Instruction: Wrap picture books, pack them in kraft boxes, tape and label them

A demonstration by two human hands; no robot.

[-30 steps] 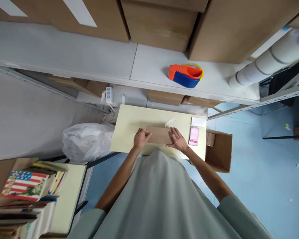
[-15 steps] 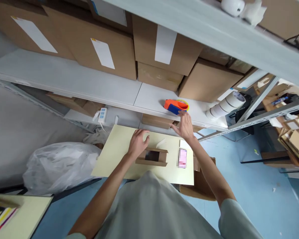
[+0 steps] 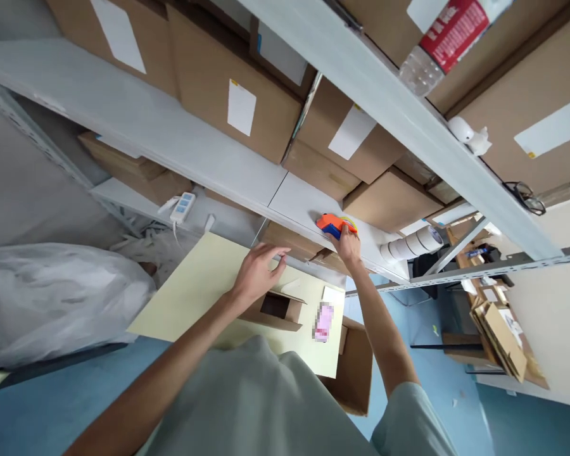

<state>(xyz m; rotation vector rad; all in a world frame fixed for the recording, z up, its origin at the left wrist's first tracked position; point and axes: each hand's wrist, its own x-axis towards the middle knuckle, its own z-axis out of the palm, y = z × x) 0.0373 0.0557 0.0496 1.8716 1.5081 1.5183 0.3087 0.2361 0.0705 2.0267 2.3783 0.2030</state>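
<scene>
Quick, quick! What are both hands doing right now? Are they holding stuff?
Left hand: open, fingers loosely curved, nothing visible in it, near the small cardboard box.
Right hand: on the orange-and-blue tape dispenser; can't tell if it's gripped.

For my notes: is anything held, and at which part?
Right hand touches the right end of the orange-blue dispenser; whether gripped, unclear. Left hand: empty.

Tape dispenser [image 3: 329,221] on shelf [image 3: 218,154], box [image 3: 266,319] on table [image 3: 183,291], phone [image 3: 323,322] right

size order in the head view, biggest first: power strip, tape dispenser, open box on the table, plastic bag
1. plastic bag
2. open box, partly hidden
3. tape dispenser, partly covered by the right hand
4. power strip
</scene>
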